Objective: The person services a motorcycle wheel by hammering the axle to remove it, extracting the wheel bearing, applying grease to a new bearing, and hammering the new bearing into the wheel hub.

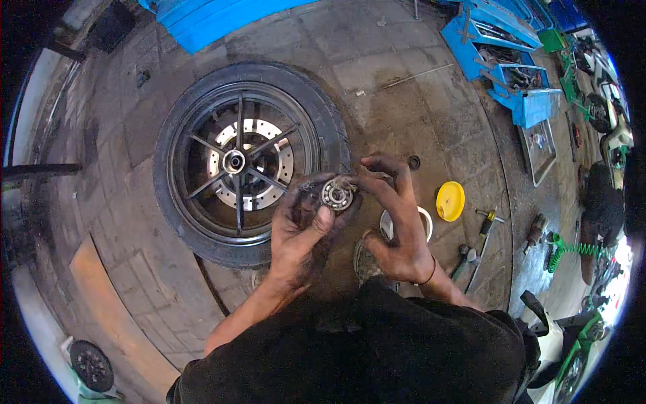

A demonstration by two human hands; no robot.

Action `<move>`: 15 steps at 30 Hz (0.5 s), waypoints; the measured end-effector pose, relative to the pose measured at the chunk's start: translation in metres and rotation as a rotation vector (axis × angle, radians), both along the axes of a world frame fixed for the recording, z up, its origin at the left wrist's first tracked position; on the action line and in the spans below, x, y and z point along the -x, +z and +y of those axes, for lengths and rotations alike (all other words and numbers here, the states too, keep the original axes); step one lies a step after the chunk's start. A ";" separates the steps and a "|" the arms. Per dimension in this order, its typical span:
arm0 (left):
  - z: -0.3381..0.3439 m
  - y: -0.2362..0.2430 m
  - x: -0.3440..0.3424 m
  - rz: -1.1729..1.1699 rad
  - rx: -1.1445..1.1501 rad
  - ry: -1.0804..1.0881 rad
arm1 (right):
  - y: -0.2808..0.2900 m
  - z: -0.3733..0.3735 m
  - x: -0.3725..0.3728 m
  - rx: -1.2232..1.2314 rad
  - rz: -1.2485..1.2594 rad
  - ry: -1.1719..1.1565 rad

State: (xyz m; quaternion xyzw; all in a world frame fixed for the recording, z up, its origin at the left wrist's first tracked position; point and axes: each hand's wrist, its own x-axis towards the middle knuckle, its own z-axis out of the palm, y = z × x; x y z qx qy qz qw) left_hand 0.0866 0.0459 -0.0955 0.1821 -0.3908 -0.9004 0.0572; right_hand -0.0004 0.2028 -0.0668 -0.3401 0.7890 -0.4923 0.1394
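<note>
My left hand [299, 225] is closed around a ball bearing [336, 194], its thumb against the lower edge and the open face with its balls showing upward. My right hand [402, 225] is just right of it, with fingers bent and apart and one fingertip close to the bearing's edge; whether it touches, I cannot tell. Both hands are smeared with dark grease. Partly hidden under my right hand is a white tub [426, 221]. A yellow round lid [450, 200] lies on the floor to its right. Left of my hands, a spoked wheel with a tyre [178, 219] lies flat.
A small black ring [414, 162] lies beyond my right hand. Hand tools, among them one with a yellow grip [486, 225], lie at the right. Farther off stand an open blue toolbox [531, 104] and a metal tray [540, 161]. A green coiled hose [572, 249] lies near the right rim.
</note>
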 end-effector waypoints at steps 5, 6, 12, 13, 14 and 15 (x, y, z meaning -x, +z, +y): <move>-0.002 0.000 0.000 -0.011 0.035 0.025 | 0.000 -0.004 -0.005 -0.075 0.107 -0.017; -0.001 -0.001 0.000 -0.018 0.023 0.054 | 0.001 -0.006 -0.007 -0.134 0.157 -0.019; 0.003 0.002 0.001 -0.068 -0.060 0.158 | 0.005 -0.011 -0.018 -0.421 0.433 -0.044; 0.002 -0.001 0.001 -0.064 -0.033 0.175 | 0.005 -0.010 -0.017 -0.419 0.434 -0.043; 0.001 0.000 0.001 -0.063 -0.032 0.176 | 0.004 -0.008 -0.016 -0.434 0.508 -0.035; -0.001 0.001 0.001 -0.070 -0.015 0.181 | 0.003 -0.007 -0.016 -0.449 0.581 -0.027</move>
